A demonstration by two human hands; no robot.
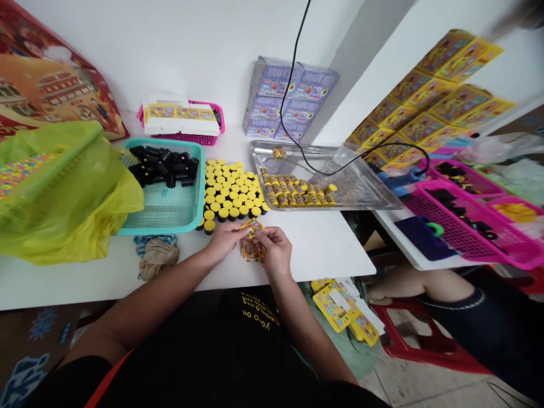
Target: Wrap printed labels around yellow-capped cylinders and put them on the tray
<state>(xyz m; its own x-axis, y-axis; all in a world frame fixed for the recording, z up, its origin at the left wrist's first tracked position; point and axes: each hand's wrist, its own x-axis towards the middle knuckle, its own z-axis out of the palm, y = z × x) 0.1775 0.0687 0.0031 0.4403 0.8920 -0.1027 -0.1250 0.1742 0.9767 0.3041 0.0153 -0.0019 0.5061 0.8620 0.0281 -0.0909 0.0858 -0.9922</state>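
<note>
My left hand [224, 239] pinches the left side of a small yellow printed label [254, 226] near the table's front edge. My right hand [277, 247] grips the same label from the right, fingers closed. Under my hands, more printed labels [251, 253] lie on the white table. Just beyond stand many black cylinders with yellow caps [233, 190], packed close together. Behind and to the right, a metal tray [365, 205] holds rows of small cylinders wrapped in yellow printed labels [297, 195].
A turquoise basket [200, 187] of black cylinders [170, 164] and a yellow plastic bag [63, 209] are at left. A crumpled cloth [159, 258] lies near the edge. A black cable [281, 107] hangs over the tray. Pink baskets [450, 218] and another person's leg [446, 286] are at right.
</note>
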